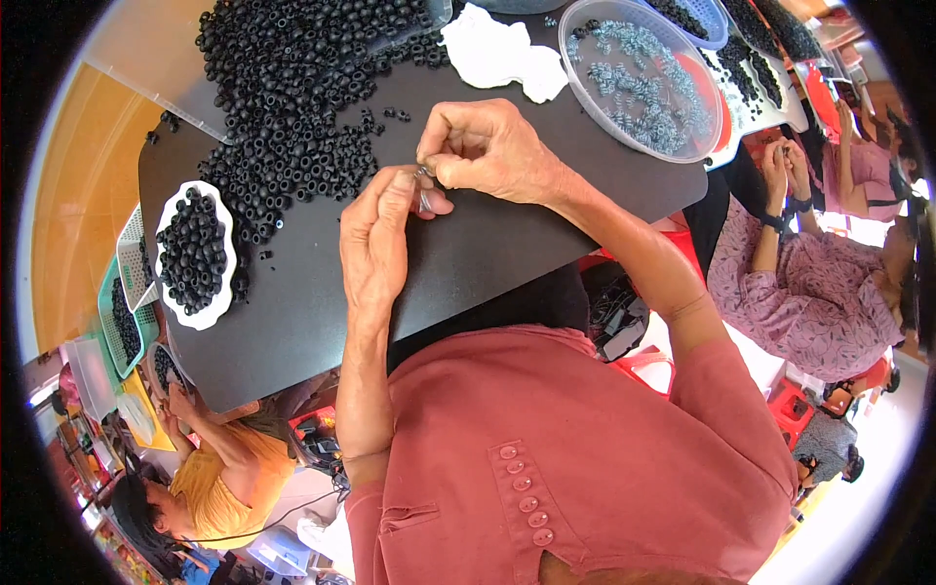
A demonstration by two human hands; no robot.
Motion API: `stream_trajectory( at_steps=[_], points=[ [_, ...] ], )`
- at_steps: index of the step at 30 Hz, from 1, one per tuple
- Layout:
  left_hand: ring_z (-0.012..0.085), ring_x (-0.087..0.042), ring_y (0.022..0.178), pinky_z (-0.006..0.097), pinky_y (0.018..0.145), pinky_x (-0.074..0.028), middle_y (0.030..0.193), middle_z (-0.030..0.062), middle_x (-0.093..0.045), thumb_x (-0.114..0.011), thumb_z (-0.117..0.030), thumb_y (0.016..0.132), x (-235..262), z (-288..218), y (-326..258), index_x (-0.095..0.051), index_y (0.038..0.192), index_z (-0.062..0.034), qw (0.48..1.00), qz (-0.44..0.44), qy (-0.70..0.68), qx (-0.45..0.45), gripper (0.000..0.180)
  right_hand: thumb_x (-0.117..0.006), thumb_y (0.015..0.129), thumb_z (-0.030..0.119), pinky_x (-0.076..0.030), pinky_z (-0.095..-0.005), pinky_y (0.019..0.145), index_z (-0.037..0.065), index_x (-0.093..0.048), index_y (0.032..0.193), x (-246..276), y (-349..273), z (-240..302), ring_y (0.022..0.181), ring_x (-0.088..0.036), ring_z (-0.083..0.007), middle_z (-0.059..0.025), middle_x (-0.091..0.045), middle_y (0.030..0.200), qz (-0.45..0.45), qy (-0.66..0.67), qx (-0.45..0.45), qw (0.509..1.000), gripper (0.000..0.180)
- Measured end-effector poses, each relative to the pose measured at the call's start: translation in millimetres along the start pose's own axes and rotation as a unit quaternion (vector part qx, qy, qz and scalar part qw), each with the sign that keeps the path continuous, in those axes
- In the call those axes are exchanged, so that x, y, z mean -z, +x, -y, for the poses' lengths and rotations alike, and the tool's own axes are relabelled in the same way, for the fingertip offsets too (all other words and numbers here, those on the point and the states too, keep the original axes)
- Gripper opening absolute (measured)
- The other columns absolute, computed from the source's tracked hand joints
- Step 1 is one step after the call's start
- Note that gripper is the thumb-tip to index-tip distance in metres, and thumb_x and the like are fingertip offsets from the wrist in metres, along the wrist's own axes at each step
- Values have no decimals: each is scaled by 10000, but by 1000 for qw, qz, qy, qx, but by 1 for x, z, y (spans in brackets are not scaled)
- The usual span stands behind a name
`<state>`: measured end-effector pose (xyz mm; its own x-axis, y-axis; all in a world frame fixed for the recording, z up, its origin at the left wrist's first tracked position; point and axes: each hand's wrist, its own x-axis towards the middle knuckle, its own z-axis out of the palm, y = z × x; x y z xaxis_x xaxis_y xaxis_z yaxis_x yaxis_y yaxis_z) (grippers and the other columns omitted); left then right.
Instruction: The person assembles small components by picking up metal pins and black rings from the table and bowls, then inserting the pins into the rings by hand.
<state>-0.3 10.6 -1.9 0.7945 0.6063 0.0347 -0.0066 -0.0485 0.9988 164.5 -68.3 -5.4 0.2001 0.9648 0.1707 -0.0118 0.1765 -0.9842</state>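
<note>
My left hand (375,239) and my right hand (492,151) meet over the dark table, fingertips pinched together. Between them shows a tiny dark and silvery piece (423,172), too small to name. A silvery glint lies by my left fingers; I cannot tell what it is. Just beyond my left hand spreads a large heap of round, hollow black plastic pieces (283,117), with smaller black pieces (346,161) at its near edge. A clear round tub (573,93) at the far right holds many small bluish metal springs (648,88).
A scalloped white dish (222,297) of black pieces stands at the table's left. A crumpled white cloth (502,54) lies at the back. Baskets (146,327) are beyond the left edge. A person in yellow (234,487) sits left, another in patterned pink (799,283) right.
</note>
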Motion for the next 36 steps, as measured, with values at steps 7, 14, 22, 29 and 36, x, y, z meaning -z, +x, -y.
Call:
stream_trajectory(
  at_steps=[7,14,22,29,36],
  points=[
    [128,-571,748,262,743,-461,836,93,-675,-435,-263,998,-3,1,0,-597,1014,28,996,-55,-64,33,333,-569,823,-39,-434,-190,621,13,-588,843,0,0,-4,710,-533,-26,27,-582,771,-9,-35,4,999,59],
    [181,-605,843,306,816,-471,968,138,-669,-458,-248,977,8,-12,-5,-582,1064,40,967,-202,106,-111,325,-606,786,-36,-433,-214,587,13,-609,885,-6,3,-8,664,-530,-50,-6,-589,814,-29,-256,82,963,111],
    [231,-648,765,347,708,-521,764,137,-658,-582,-201,913,41,-22,-105,-640,809,35,971,210,-111,27,264,-609,785,52,-472,-314,592,25,-638,902,0,3,-22,624,-582,-212,-93,-596,758,-42,-357,196,912,123],
    [165,-599,843,312,784,-490,887,66,-654,-548,-123,914,40,82,-162,-610,974,-11,943,130,-17,307,140,-605,789,56,-464,-316,588,24,-639,906,-3,5,-22,623,-579,-213,-90,-603,765,-16,-387,214,897,125],
    [154,-585,886,300,841,-466,883,41,-643,-522,-126,923,28,103,-136,-603,1018,-16,953,86,21,289,167,-595,810,39,-373,-242,494,18,-685,903,-1,7,-26,524,-435,-65,-40,-554,648,-43,-349,147,924,131]
  ],
)
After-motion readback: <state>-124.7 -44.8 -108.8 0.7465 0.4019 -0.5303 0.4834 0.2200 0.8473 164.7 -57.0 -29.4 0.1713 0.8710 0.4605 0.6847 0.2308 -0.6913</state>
